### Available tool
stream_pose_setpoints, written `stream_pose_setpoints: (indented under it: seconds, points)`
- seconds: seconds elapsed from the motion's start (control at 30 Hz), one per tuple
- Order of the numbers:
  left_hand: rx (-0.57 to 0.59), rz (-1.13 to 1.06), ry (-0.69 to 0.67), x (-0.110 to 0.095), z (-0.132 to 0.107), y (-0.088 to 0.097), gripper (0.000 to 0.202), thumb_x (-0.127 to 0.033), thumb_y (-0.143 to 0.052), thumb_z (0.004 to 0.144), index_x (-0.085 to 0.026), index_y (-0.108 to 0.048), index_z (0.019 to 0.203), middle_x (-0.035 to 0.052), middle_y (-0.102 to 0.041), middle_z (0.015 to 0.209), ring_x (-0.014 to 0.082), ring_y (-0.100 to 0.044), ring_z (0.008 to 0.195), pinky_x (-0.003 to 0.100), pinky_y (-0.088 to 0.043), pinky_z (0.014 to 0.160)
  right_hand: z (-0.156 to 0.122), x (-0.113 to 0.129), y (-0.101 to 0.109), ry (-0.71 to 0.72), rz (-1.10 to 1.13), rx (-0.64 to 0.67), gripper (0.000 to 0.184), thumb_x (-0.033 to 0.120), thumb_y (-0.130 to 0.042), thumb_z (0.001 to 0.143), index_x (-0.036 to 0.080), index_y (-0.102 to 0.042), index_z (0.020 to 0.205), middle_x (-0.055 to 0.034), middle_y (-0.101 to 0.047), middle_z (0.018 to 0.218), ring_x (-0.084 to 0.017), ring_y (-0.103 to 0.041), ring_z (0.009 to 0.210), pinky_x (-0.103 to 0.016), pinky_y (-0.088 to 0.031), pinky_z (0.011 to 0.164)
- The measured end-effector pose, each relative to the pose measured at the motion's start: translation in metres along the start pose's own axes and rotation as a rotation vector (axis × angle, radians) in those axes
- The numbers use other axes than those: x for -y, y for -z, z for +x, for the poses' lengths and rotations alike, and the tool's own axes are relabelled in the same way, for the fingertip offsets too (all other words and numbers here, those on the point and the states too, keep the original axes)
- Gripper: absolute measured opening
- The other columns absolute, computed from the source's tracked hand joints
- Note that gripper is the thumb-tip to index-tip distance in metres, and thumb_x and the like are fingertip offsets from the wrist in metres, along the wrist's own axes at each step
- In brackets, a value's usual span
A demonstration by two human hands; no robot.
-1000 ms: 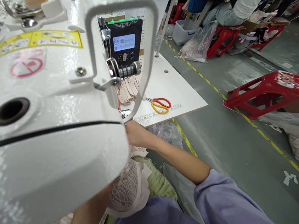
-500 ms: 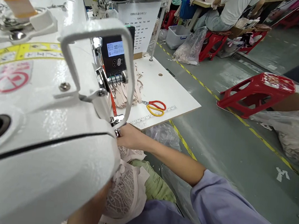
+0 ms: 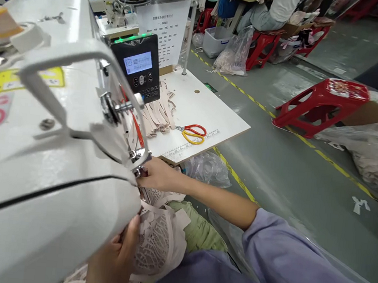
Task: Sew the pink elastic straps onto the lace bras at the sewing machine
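Under the white machine (image 3: pixel 49 154) head, the lace piece (image 3: pixel 160 235) hangs from the needle area down toward the person's lap, its long axis running from the right hand (image 3: pixel 158 176) at the top to the left hand (image 3: pixel 114 259) at the bottom. The right hand lies against the upper end of the lace, right by the metal foot (image 3: pixel 138 158); its fingers are tucked behind the machine, so whether it pinches the cloth or only presses on it cannot be told. The left hand is closed around the lower left edge of the lace, thumb on top, holding it close to the machine's front face. So the lace lies between the two hands, with the right hand the nearer one to the foot and the left nearer the body. On the table (image 3: pixel 212 112) beyond lie a fan of pale strips (image 3: pixel 159 116) and, just beside them, red and yellow scissors (image 3: pixel 193 133); the control panel (image 3: pixel 137 71) stands behind them. A red stool (image 3: pixel 321 106) lies tipped on the floor, well apart. Compared with half a second ago, the left hand has come into fuller view, with thumb and knuckles now clear of the machine's edge, the view has swung left so that the panel shows whole, and the right hand sits at much the same spot by the foot.
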State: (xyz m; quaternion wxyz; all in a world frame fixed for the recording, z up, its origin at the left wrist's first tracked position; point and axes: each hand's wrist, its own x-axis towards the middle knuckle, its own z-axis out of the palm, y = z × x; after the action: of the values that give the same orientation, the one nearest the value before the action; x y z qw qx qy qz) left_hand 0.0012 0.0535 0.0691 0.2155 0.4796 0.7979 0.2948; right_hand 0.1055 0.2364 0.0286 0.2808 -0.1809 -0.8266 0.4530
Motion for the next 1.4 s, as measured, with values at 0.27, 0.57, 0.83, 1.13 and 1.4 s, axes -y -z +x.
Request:
stream_pose_setpoints:
  seconds: [0.27,0.57,0.83,1.13,1.4]
  points:
    - [-0.069,0.119,-0.070,0.014,-0.009,0.002,0.035,-0.049,-0.050,0.090,-0.029,-0.078,0.096,0.0012,-0.079,0.097,0.0234,-0.073,0.094,0.029,-0.056,0.084,0.001,-0.007,-0.013,-0.001,-0.015,-0.105,0.010,0.016,-0.068,0.081,0.015,-0.063,0.089,-0.0031,-0.059,0.095,-0.015,-0.055,0.086,-0.025,-0.044,0.078]
    - [-0.080,0.173,-0.111,0.020,-0.011,0.000,0.033,-0.046,-0.050,0.091,-0.027,-0.077,0.097,0.0013,-0.079,0.096,0.0213,-0.074,0.088,0.023,-0.056,0.068,0.002,-0.006,-0.014,-0.015,-0.031,-0.114,0.012,0.014,-0.068,0.078,0.016,-0.062,0.088,-0.0035,-0.059,0.096,-0.017,-0.056,0.090,-0.026,-0.044,0.079]
    - [-0.102,0.107,-0.091,0.019,-0.018,-0.009,0.032,-0.044,-0.050,0.092,-0.026,-0.075,0.101,0.0029,-0.078,0.099,0.0210,-0.073,0.090,0.026,-0.055,0.079,-0.001,-0.006,-0.012,-0.019,-0.004,-0.105,0.016,0.014,-0.066,0.079,0.015,-0.061,0.093,-0.0033,-0.057,0.097,-0.014,-0.054,0.081,-0.024,-0.043,0.072]
    - [-0.114,0.156,-0.070,0.026,-0.023,-0.014,0.037,-0.044,-0.047,0.095,-0.025,-0.065,0.120,0.0070,-0.074,0.110,0.0218,-0.070,0.098,0.028,-0.053,0.081,-0.005,-0.010,-0.010,0.049,0.059,-0.110,0.008,0.015,-0.062,0.082,0.015,-0.062,0.090,-0.0045,-0.056,0.103,-0.014,-0.053,0.082,-0.023,-0.043,0.070]
    - [-0.370,0.467,-0.504,0.019,-0.027,-0.041,0.053,-0.030,-0.065,0.087,-0.012,-0.052,0.135,0.0226,-0.057,0.128,0.0353,-0.051,0.123,0.048,-0.037,0.105,-0.010,-0.013,-0.015,0.095,0.055,-0.168,0.004,0.014,-0.061,0.082,0.016,-0.059,0.085,-0.0048,-0.057,0.104,-0.016,-0.054,0.091,-0.025,-0.045,0.080]
